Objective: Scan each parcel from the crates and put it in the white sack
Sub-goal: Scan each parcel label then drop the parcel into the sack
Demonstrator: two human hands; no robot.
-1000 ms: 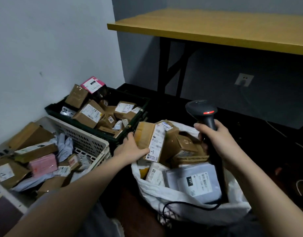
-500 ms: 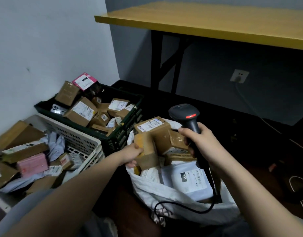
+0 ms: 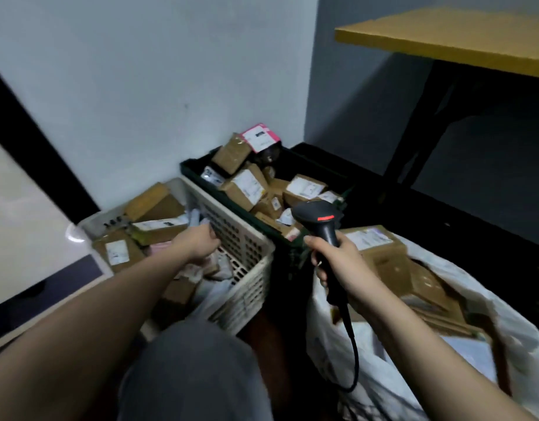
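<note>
Big crumpled white fabric sack (image 3: 383,375) of brown boxes under right hand (image 3: 338,265), fist tight round black handheld barcode scanner (image 3: 320,220). Cream perforated plastic crate (image 3: 247,262) of cardboard parcels (image 3: 154,205) around left hand (image 3: 198,241); grip hard to tell, fingers blurred.
</note>
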